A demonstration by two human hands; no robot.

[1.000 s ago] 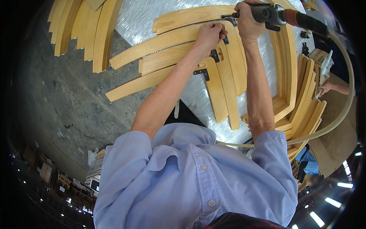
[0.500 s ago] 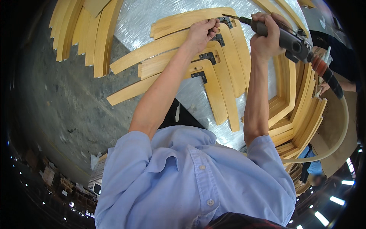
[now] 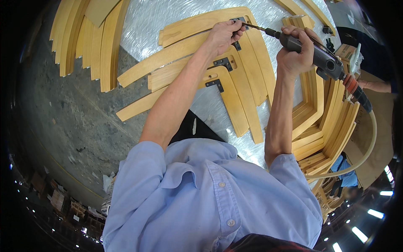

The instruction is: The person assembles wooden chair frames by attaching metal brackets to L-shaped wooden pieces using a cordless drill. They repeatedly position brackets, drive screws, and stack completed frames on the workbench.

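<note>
My right hand is wrapped round a grey and black power screwdriver, which points left. Its long, thin bit reaches to the fingertips of my left hand. Those fingers are pinched together at the bit's tip, and whatever small thing they hold is too small to make out. Beneath the left hand lie several angled wooden frame pieces, overlapping in a row. Black L-shaped metal brackets sit at their inner corners. The farthest bracket is partly hidden behind my left fingers.
The frames rest on a table wrapped in shiny film. More wooden pieces stand at the far left, and stacked frames fill the right. A pale hose curves from the screwdriver. Another person's arm shows at the right edge.
The screwdriver has tilted and moved a little, so its bit tip now meets my left fingertips instead of standing apart from them. My left hand stays pinched near the farthest bracket.
</note>
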